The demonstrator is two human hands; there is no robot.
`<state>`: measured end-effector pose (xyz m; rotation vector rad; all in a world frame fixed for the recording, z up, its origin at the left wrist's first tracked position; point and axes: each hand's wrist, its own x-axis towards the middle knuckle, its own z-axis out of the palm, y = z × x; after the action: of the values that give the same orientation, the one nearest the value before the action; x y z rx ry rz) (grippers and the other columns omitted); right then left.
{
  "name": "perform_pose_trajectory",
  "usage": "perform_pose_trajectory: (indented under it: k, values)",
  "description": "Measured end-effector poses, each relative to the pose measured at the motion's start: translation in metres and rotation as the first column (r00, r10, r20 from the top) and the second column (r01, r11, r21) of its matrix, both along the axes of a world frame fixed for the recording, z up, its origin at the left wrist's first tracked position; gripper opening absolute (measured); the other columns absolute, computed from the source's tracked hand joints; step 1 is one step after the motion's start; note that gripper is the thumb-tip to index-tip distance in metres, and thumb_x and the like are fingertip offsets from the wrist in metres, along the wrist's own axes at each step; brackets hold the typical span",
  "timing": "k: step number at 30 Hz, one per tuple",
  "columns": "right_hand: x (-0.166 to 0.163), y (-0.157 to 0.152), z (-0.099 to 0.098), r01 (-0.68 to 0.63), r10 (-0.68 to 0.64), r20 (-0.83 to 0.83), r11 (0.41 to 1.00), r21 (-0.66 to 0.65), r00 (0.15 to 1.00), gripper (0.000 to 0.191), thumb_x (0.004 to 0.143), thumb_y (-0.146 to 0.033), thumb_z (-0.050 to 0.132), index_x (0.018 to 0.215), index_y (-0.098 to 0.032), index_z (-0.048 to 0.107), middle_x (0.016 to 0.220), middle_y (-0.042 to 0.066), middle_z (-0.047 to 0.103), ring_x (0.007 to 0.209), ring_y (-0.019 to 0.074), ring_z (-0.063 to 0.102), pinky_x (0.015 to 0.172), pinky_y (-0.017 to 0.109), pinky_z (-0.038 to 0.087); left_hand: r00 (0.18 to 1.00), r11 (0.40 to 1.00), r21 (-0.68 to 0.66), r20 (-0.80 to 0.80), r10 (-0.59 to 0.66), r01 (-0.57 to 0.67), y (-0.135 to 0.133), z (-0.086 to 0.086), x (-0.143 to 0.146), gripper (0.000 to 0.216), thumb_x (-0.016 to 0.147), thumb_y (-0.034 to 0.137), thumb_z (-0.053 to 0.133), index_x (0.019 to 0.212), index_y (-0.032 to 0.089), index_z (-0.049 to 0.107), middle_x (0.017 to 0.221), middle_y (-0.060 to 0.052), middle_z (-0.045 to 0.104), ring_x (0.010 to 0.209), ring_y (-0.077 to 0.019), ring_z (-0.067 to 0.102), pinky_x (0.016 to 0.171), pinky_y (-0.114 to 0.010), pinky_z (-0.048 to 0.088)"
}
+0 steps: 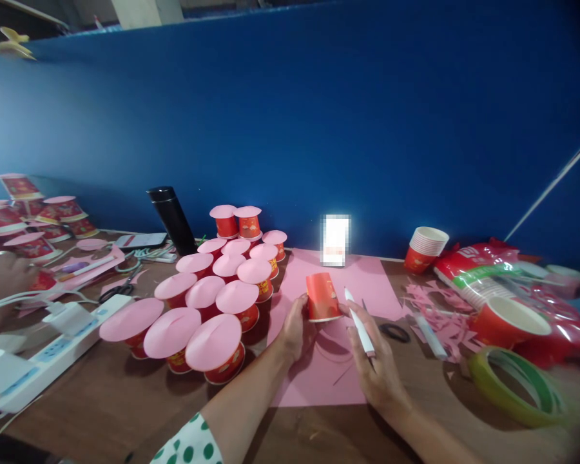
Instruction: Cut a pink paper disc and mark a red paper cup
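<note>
My left hand [297,330] is closed on the side of a red paper cup [321,295], which is turned upside down over a pink paper sheet [367,274]. In my right hand [377,367] is a white marker pen [361,327], its tip pointing up and away from me. The right hand's fingers are close to the cup; whether they touch it I cannot tell. On the sheet below the cup is a drawn round outline [333,348]. To the left stand several upturned red cups topped with pink paper discs [213,341].
A black flask [171,219] and white power strip [58,354] are on the left, near another person's hand [2,277]. Stacked cups [425,248], pink scraps [444,309], a red plastic package [483,264] and green tape [517,386] are on the right. A blue partition [290,116] stands behind.
</note>
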<state>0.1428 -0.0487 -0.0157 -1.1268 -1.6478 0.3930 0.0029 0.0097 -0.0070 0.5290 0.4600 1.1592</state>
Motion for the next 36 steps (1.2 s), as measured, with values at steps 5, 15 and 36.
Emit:
perform_pose_trajectory:
  k: [5,15,36]
  values:
    - [-0.0012,-0.0016,0.0003,-0.005,0.005,0.018,1.000,-0.005,1.000,0.042,0.094,-0.024,0.042,0.136,-0.023,0.042,0.134,0.008,0.053,0.126,0.0227,0.047,0.105,0.041,0.040,0.999,0.999,-0.006,-0.026,0.041,-0.041,-0.0020,0.0038,0.0008,0.035,0.088,0.032,0.041,0.100,0.009,0.065,0.095,-0.012,0.071,0.099,-0.0247,0.063,0.096,-0.038,0.043]
    - [-0.0049,-0.0051,0.0065,-0.005,0.005,0.028,1.000,0.006,1.000,0.039,0.094,-0.026,0.042,0.133,-0.022,0.046,0.131,0.009,0.055,0.122,0.0227,0.051,0.102,0.039,0.043,0.999,0.999,-0.046,-0.033,-0.020,0.018,0.0014,-0.0027,0.0008,0.052,0.089,0.051,0.041,0.104,0.006,0.064,0.099,-0.016,0.070,0.101,-0.0264,0.063,0.096,-0.038,0.044]
    - [-0.0065,-0.0022,-0.0011,0.007,-0.009,0.022,0.997,0.076,1.000,0.039,0.094,-0.024,0.042,0.132,-0.021,0.046,0.129,0.010,0.056,0.119,0.0231,0.053,0.101,0.043,0.043,0.996,0.996,-0.053,-0.051,-0.068,0.066,0.0008,-0.0011,-0.0014,0.051,0.088,0.050,0.043,0.105,0.007,0.065,0.095,-0.015,0.071,0.099,-0.0275,0.065,0.092,-0.038,0.047]
